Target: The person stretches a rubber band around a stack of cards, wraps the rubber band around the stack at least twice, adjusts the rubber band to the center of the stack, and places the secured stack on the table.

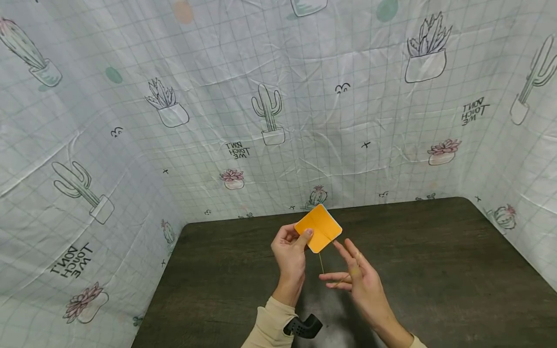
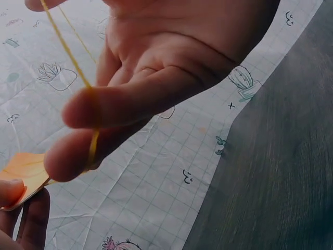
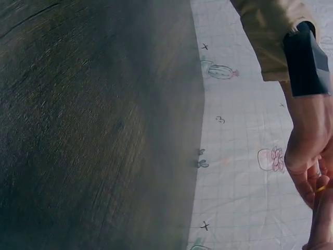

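A square orange card (image 1: 322, 221) with rounded corners and a pale edge is pinched by my left hand (image 1: 292, 256), thumb on its face and fingers behind. A thin yellow rubber band (image 2: 67, 49) crosses one corner of the card and runs down to my right hand (image 1: 364, 282). There the fingers are spread and mostly straight, with the band stretched over them. One right fingertip is right at the card's lower right edge. In the left wrist view the band passes across two right fingers (image 2: 112, 107). The right wrist view shows little of the card.
Below the hands lies a dark wooden table (image 1: 217, 285). A pale curtain (image 1: 313, 121) printed with cacti and a grid surrounds it at the back and sides. A black camera mount (image 1: 303, 326) sits on the left wrist, over a beige sleeve (image 1: 271, 324).
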{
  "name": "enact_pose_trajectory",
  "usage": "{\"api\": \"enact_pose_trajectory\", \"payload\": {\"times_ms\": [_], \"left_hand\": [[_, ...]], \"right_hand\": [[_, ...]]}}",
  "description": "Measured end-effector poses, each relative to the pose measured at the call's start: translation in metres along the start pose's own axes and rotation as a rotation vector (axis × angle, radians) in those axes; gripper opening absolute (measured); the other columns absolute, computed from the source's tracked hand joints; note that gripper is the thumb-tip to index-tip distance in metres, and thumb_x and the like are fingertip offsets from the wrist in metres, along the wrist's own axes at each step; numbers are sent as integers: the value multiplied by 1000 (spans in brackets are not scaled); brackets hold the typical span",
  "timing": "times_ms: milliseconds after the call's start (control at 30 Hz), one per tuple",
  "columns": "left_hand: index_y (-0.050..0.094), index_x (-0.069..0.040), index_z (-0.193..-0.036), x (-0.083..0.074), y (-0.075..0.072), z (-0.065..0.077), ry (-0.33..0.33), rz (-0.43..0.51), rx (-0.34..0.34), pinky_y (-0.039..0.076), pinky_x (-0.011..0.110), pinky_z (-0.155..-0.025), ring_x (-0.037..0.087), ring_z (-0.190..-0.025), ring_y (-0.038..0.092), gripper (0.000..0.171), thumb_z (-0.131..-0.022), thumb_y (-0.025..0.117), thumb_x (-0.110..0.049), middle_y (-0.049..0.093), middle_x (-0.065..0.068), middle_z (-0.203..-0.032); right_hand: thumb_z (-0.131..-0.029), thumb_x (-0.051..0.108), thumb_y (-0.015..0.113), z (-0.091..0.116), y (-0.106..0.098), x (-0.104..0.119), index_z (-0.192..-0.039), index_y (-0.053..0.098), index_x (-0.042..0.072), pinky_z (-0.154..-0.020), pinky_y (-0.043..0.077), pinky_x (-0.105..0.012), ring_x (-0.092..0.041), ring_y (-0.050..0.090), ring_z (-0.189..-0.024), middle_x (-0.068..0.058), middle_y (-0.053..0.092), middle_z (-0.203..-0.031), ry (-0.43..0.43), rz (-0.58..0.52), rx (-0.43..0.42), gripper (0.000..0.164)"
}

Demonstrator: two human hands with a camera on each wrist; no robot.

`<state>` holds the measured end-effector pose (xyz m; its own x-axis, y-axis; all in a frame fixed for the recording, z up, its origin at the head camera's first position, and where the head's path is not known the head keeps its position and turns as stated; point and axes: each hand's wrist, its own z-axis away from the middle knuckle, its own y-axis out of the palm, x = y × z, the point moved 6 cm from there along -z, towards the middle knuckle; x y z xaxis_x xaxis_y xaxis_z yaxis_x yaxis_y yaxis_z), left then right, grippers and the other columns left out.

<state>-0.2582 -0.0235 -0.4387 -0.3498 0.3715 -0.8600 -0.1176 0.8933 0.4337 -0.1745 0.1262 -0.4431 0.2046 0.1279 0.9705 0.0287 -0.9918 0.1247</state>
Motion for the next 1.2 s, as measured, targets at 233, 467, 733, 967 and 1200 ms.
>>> {"api": "enact_pose_trajectory", "payload": {"times_ms": [233,467,733,967,1200], "left_hand": [[65,14,-101,0,-3,-2,27,-17,37,60,31,-65,19,-73,70,26,-81,80,5,70,18,-86],[67,14,-98,0,-5,-3,46,-59,108,58,27,-65,16,-72,68,24,-81,80,6,69,25,-86],[69,11,-99,-1,-1,1,49,-94,322,59,29,-67,16,-77,69,20,-83,79,4,69,28,-93],[70,8,-99,-2,3,5,70,-140,476,59,30,-69,15,-78,69,18,-84,79,1,69,28,-93],[72,7,-98,-2,5,7,57,-199,554,59,31,-69,13,-77,68,16,-84,78,2,70,28,-91]], "right_hand": [[-111,41,22,-6,-4,-6,-156,15,-8,-77,60,-39,-32,73,-94,-15,33,-155,145,-183,93,67],[-107,56,16,-11,-11,-14,-155,8,-12,-87,57,-37,-31,70,-104,-17,25,-157,278,-292,278,83],[-101,67,12,-19,-22,-28,-154,-3,-13,-92,54,-33,-29,69,-107,-30,9,-159,446,-334,407,97],[-101,69,14,-22,-31,-35,-152,-3,-15,-90,55,-33,-32,69,-107,-28,38,-153,531,-389,491,99],[-101,68,12,-23,-35,-36,-150,0,-16,-89,56,-36,-35,69,-106,-29,41,-149,557,-334,544,98]]}}
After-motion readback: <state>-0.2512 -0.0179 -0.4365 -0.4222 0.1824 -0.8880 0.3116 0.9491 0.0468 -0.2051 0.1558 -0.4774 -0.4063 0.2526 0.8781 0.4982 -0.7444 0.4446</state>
